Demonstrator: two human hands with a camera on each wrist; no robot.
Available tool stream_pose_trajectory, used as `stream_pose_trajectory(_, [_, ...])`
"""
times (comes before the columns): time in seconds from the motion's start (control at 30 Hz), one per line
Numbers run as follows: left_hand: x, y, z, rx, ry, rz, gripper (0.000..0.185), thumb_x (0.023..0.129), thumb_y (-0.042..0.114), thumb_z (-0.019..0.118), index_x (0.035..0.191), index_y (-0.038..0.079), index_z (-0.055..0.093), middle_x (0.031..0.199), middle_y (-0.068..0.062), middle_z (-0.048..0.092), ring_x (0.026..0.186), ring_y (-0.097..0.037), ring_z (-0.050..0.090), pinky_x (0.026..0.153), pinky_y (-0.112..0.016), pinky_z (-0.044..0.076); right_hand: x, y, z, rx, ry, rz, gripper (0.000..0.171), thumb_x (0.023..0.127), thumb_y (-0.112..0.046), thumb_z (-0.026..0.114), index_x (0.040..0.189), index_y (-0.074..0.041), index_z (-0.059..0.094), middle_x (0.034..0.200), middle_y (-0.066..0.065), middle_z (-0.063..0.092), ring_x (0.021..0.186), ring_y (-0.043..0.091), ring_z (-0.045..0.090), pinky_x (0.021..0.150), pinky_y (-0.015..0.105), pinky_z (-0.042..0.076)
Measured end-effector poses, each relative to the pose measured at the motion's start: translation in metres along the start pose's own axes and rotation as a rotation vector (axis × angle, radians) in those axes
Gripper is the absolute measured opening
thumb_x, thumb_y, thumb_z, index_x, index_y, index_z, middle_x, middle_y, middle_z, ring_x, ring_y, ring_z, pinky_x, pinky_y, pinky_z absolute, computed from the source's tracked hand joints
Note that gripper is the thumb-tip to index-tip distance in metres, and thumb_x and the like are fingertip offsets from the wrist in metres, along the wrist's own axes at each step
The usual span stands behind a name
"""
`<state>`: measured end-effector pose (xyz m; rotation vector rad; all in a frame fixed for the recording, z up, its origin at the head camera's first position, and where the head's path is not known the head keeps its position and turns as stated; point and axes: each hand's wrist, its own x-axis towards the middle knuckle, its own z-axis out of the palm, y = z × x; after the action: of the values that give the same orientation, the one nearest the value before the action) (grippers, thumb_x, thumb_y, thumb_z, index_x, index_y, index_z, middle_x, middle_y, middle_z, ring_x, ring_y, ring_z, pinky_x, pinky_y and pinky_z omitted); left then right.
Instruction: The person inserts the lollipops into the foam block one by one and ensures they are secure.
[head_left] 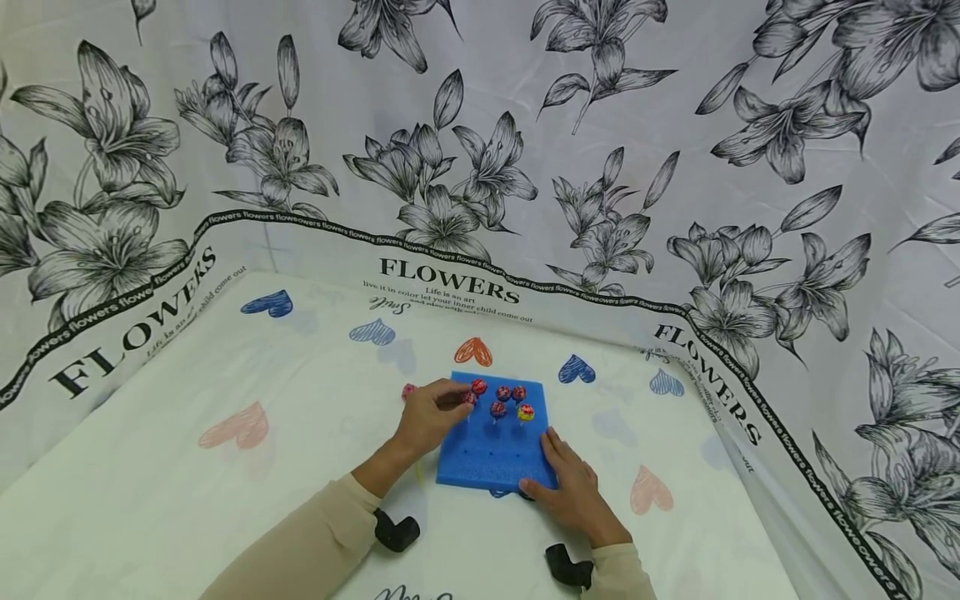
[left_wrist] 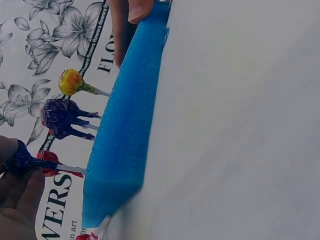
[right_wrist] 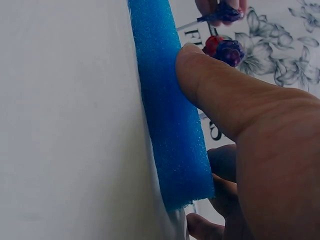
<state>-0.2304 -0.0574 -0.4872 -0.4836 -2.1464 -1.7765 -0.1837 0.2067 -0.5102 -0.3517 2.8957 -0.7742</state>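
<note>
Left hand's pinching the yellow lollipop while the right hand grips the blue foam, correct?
Not quite: the left hand pinches a purple lollipop, not the yellow one, as the left wrist view shows. The right hand does grip the blue foam.

Foam block (head_left: 487, 472) blue; lollipops (left_wrist: 57, 114) purple, red, yellow; sleeves (head_left: 300, 546) beige; backdrop (head_left: 525, 75) white, black flower print.

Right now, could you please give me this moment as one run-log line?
left hand: pinches lollipop, stick at block; right hand: grips block; block: blue, other lollipops standing in it; beside block: another lollipop
</note>
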Motion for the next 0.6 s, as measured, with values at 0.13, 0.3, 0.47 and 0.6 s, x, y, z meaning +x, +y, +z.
stream_pose_trajectory(0.13, [0.0012, -0.0023, 0.0007, 0.013, 0.003, 0.002, 0.027, 0.081, -0.005, 0.074, 0.108, -0.004, 0.07, 0.099, -0.008, 0.069, 0.091, -0.023, 0.067, 0.077, -0.031, 0.055, 0.0, -0.0008, -0.0008, 0.005, 0.004, -0.006, 0.091, 0.087, -0.056, 0.063, 0.152, -0.005, 0.024, 0.159, 0.011, 0.015, 0.142, 0.04, 0.013, 0.107, 0.065, 0.008])
stream_pose_trajectory(0.3, [-0.0002, -0.0037, 0.002, 0.045, -0.011, -0.018, 0.026, 0.081, -0.004, 0.075, 0.106, -0.003, 0.07, 0.098, -0.008, 0.069, 0.09, -0.023, 0.067, 0.077, -0.031, 0.056, -0.0002, -0.001, -0.0013, 0.008, 0.007, -0.011, 0.091, 0.087, -0.055, 0.063, 0.152, -0.005, 0.024, 0.159, 0.011, 0.015, 0.142, 0.04, 0.013, 0.107, 0.065, 0.008])
stream_pose_trajectory(0.47, [-0.0016, -0.0059, 0.0033, 0.061, -0.026, -0.07, 0.025, 0.08, -0.003, 0.076, 0.104, -0.003, 0.071, 0.096, -0.007, 0.07, 0.089, -0.022, 0.068, 0.078, -0.031, 0.055, -0.0005, -0.0004, -0.0003, 0.004, 0.008, -0.017, 0.091, 0.087, -0.055, 0.063, 0.152, -0.005, 0.024, 0.159, 0.011, 0.015, 0.142, 0.04, 0.013, 0.107, 0.065, 0.009])
stream_pose_trajectory(0.6, [-0.0023, -0.008, 0.0043, 0.065, -0.034, -0.094, 0.025, 0.081, -0.002, 0.076, 0.105, -0.002, 0.071, 0.097, -0.007, 0.07, 0.09, -0.022, 0.068, 0.079, -0.033, 0.055, -0.0008, -0.0009, -0.0004, 0.0, 0.013, -0.016, 0.091, 0.087, -0.054, 0.064, 0.152, -0.005, 0.025, 0.159, 0.011, 0.016, 0.142, 0.04, 0.014, 0.107, 0.065, 0.009])
